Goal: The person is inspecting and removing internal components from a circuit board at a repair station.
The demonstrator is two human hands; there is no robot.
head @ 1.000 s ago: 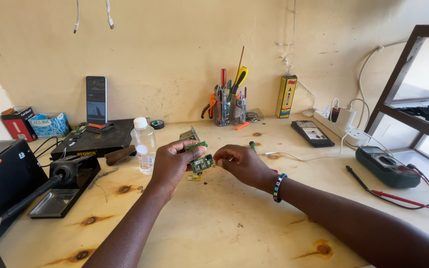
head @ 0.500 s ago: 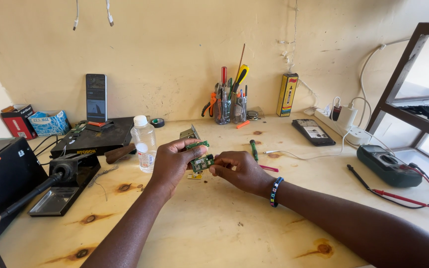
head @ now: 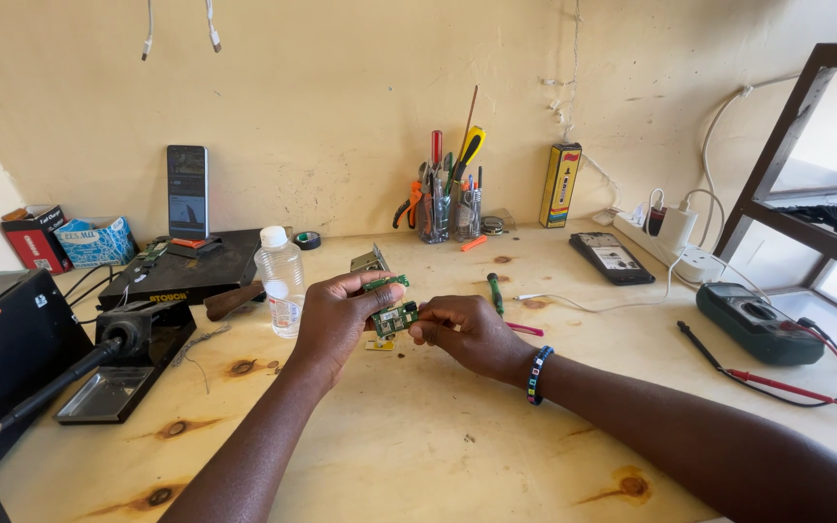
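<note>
A small green circuit board with tiny components on its face is held above the middle of the wooden workbench, between both hands. The left hand curls around its left edge, fingers pinching it, with a second green strip at its fingertips. The right hand pinches the board's right edge. A clear plastic bottle stands just left; a green screwdriver lies beyond.

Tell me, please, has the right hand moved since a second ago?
Yes. The right hand has shifted left, away from the green screwdriver on the table, up to the small circuit board.
</note>
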